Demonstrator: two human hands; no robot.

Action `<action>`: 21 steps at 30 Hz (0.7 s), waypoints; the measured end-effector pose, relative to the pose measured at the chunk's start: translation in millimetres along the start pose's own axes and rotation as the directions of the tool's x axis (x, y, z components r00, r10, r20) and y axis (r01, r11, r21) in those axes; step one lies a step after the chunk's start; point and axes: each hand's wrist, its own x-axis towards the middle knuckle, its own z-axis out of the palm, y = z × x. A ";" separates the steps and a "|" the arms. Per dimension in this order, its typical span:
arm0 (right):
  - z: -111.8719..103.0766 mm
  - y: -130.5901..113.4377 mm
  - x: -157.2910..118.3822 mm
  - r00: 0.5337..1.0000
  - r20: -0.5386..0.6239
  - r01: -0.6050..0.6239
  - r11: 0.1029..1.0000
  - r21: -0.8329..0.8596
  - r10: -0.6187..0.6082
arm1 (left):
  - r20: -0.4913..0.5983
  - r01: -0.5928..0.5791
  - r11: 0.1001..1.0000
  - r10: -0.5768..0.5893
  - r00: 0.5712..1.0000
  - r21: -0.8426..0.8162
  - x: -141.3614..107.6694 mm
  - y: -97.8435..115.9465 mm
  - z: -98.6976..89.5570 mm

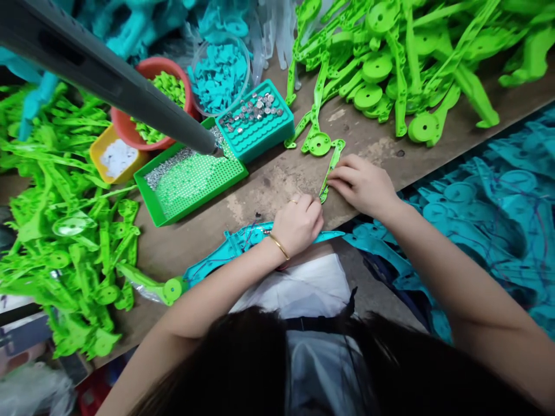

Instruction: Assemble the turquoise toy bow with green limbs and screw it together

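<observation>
A narrow green plastic part (336,155) stands out from the fingers of my right hand (362,186), which pinches it along its right side. My left hand (299,224) is closed beside the lower end of that part, its fingers curled; what they hold, if anything, is hidden. Under my left wrist, along the table's front edge, lies a blue plastic shell (236,245) with thin wires in it. A green part with a round disc (318,144) lies just beyond the narrow part.
Green parts are heaped at the back right (377,66) and left (65,248). A green basket of screws (195,199), a teal tray with metal pieces (271,136), a red bowl (124,130) and a yellow box (99,159) stand left of centre. A grey pole (130,86) crosses above. Blue parts (489,231) fill the right.
</observation>
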 end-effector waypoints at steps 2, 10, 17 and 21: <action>2.5 -1.1 -1.8 0.999 -0.051 -0.009 1.000 0.022 0.010 | -0.002 -0.004 1.000 0.004 1.000 0.000 -0.2 -0.1 0.6; 9.1 -1.1 -7.6 0.976 -0.177 -0.105 0.987 0.119 0.125 | 0.021 0.009 1.000 -0.009 1.000 -0.013 0.1 1.6 -0.6; 6.7 -1.5 -6.8 0.991 -0.129 -0.042 0.999 0.003 0.042 | 0.015 0.008 0.999 -0.007 1.000 -0.048 0.3 2.3 0.3; 0.6 -2.7 -9.1 0.998 -0.010 0.060 0.970 -0.234 -0.064 | 0.025 0.008 0.999 -0.007 1.000 -0.040 1.3 3.0 -1.2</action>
